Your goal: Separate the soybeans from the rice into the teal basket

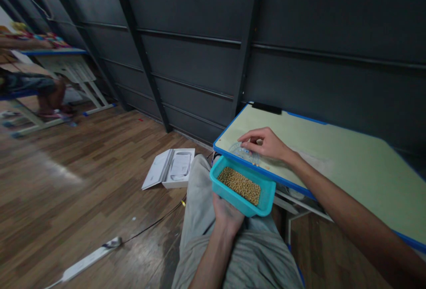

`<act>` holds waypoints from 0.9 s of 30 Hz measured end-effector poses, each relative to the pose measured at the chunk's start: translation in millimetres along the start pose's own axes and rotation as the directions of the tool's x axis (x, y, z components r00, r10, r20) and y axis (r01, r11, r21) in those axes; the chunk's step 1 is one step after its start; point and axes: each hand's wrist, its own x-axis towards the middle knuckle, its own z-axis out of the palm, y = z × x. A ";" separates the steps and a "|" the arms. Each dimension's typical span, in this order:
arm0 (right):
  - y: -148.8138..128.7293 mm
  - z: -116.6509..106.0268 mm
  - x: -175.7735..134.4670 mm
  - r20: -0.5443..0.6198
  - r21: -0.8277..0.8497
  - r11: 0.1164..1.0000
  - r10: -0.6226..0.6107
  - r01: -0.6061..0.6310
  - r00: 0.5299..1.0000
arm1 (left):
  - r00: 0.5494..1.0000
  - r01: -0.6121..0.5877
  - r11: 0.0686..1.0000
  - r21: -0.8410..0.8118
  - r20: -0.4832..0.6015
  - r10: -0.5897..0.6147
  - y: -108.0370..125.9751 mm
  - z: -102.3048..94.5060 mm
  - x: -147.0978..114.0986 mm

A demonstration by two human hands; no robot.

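My left hand (228, 213) supports a turquoise plastic tray (216, 187) from below, above my lap and against the table's front edge. Dried soybeans (241, 185) cover much of its bottom, and the tray tilts a little. Over the near left part of the table hovers my right hand (264, 142), thumb and forefinger close together. Whether something small sits between them cannot be made out. Beneath that hand lies a clear, round-edged plastic piece with printed marks (237, 149). A few loose soybeans (255, 164) rest near the blue edge.
The pale green tabletop (349, 169) has a blue rim and a black strip (266, 108) at its back. An open white box (179, 169) lies on the wooden floor, near a white power strip (89, 260) with a cable. Another person (29, 85) sits at a far-left table.
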 end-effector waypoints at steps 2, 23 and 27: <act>0.0 1.0 0.0 0.009 0.019 1.000 0.011 -0.011 1.000 | 1.000 0.003 1.000 0.010 -0.001 -0.003 0.3 0.2 -0.2; 20.2 20.0 64.4 -0.136 -0.108 0.994 -0.046 0.032 0.990 | 0.994 -0.110 0.991 0.069 -0.002 0.111 42.8 10.4 -0.4; 22.6 29.5 76.2 -0.095 -0.106 0.994 -0.042 0.032 0.995 | 0.993 -0.107 0.991 0.086 0.049 0.103 54.6 17.3 -4.8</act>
